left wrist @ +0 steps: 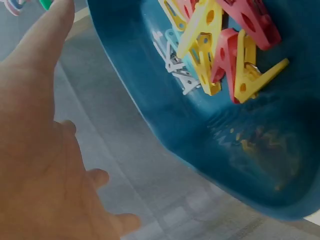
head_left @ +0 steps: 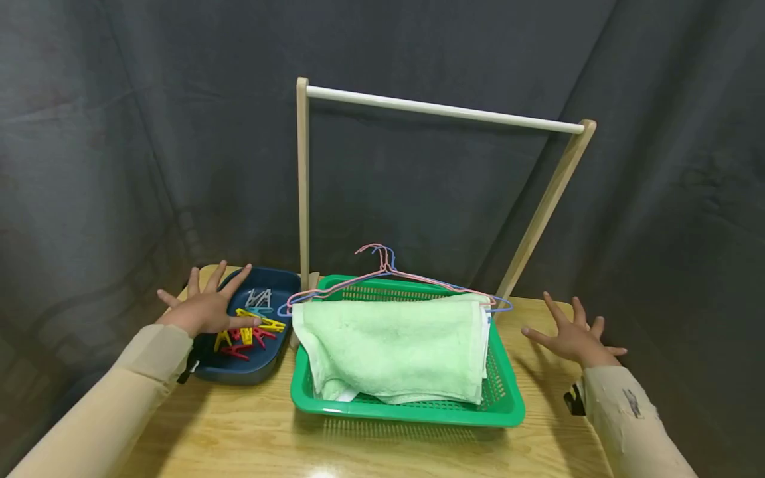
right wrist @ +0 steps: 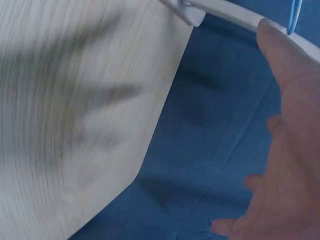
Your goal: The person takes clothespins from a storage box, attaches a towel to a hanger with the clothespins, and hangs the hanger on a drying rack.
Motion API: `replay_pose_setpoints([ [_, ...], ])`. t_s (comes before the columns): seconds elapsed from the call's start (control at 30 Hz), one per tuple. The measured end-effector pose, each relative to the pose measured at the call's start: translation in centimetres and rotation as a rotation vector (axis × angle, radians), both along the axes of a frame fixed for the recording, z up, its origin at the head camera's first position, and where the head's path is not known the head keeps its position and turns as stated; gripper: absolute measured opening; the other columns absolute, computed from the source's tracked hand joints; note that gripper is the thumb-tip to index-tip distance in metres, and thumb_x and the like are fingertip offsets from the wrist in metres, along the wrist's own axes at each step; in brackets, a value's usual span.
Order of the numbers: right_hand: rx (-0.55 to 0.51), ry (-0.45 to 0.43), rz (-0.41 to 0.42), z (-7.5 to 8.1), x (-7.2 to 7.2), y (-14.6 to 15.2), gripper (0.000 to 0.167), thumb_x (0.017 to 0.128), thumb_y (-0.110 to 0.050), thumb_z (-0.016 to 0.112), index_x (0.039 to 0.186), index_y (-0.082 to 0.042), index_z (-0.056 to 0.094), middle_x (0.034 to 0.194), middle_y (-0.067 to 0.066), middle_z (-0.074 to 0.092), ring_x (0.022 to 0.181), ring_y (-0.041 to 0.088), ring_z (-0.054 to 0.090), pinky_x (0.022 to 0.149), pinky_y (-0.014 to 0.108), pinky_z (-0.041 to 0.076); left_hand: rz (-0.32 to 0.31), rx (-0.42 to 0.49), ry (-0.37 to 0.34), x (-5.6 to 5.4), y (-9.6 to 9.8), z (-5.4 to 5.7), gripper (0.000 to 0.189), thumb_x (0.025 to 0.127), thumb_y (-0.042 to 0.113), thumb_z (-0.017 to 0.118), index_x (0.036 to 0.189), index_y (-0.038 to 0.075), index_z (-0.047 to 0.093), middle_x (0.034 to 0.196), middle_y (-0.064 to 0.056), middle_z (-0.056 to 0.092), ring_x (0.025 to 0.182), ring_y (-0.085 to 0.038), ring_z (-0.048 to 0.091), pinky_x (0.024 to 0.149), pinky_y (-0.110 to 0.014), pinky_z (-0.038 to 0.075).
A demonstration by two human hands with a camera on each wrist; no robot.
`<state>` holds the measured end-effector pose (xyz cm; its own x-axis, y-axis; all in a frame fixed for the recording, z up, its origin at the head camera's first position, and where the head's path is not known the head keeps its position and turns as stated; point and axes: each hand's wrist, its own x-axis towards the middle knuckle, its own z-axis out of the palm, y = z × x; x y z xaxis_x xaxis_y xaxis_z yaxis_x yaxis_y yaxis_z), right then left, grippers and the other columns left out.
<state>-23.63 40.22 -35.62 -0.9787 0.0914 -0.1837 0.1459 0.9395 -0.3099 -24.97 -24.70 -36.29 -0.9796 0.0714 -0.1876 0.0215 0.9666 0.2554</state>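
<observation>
With fingers spread, my left hand (head_left: 206, 311) hovers over a dark blue tray (head_left: 263, 372) of clothespins. Red, yellow, white and teal clothespins (left wrist: 205, 55) lie loose in that tray. My right hand (head_left: 576, 340), fingers also splayed and holding nothing, is above the table's right side. Between the hands a green basket (head_left: 412, 413) holds light green towels (head_left: 394, 345), folded over on top, with white cloth partly showing beneath. Pink and blue hangers (head_left: 387, 271) rest across the basket behind the towels, their hooks pointing up.
Behind the basket stands a rack with wooden posts (head_left: 303, 186) and a white bar (head_left: 445, 108); its right post leans outward. Everything sits on a wooden table (head_left: 239, 431). A dark grey curtain (head_left: 418, 186) hangs behind and around it.
</observation>
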Motion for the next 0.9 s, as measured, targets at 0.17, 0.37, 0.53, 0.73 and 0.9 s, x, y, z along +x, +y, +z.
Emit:
replay_pose_setpoints([
  [0.17, -0.025, 0.051, 0.039, -0.9, 0.1, -0.5, 0.103, 0.094, -0.071, 0.051, 0.162, -0.020, -0.007, 0.156, 0.033, -0.030, 0.126, 0.076, -0.029, 0.075, 0.095, -0.010, -0.005, 0.015, 0.017, 0.2, 0.3, 0.2, 0.120, 0.078, 0.083, 0.058, 0.163, 0.024, -0.002, 0.163, -0.029, -0.016, 0.137, -0.067, -0.023, 0.081, -0.089, -0.017],
  [0.37, -0.136, 0.176, 0.123, -1.3, 0.5, -1.8, 0.092, 0.101, -0.055, 0.052, 0.162, -0.005, 0.002, 0.155, 0.042, -0.019, 0.131, 0.076, -0.016, 0.095, 0.088, -0.006, -0.021, 0.021, 0.066, 0.8, 0.4, 0.2, 0.114, 0.081, 0.081, 0.056, 0.164, 0.026, 0.000, 0.163, -0.030, -0.011, 0.137, -0.068, -0.021, 0.080, -0.090, -0.016],
  [0.53, -0.233, 0.228, 0.141, -1.1, 1.3, -3.7, 0.084, 0.104, -0.047, 0.051, 0.158, 0.004, 0.011, 0.154, 0.045, -0.009, 0.133, 0.075, -0.001, 0.098, 0.084, 0.010, -0.032, 0.047, 0.101, 1.2, 0.5, 0.1, 0.109, 0.084, 0.077, 0.057, 0.164, 0.026, 0.003, 0.163, -0.030, -0.009, 0.138, -0.068, -0.019, 0.081, -0.090, -0.016],
  [0.73, -0.335, 0.274, 0.161, -1.1, 2.7, -6.1, 0.072, 0.106, -0.034, 0.052, 0.155, 0.008, 0.020, 0.148, 0.046, 0.011, 0.125, 0.067, 0.035, 0.093, 0.072, 0.042, -0.064, 0.060, 0.154, 1.6, 1.2, 0.5, 0.101, 0.087, 0.070, 0.062, 0.162, 0.025, 0.013, 0.163, -0.030, -0.003, 0.139, -0.069, -0.007, 0.086, -0.091, -0.012],
  [0.9, -0.426, 0.236, 0.149, -1.3, 3.6, -7.7, 0.071, 0.106, -0.028, 0.055, 0.155, 0.008, 0.019, 0.147, 0.042, 0.023, 0.114, 0.057, 0.054, 0.079, 0.049, 0.057, -0.106, 0.064, 0.204, 1.6, 1.7, 0.7, 0.091, 0.090, 0.061, 0.066, 0.159, 0.021, 0.023, 0.162, -0.030, 0.003, 0.139, -0.068, 0.004, 0.090, -0.092, -0.003],
])
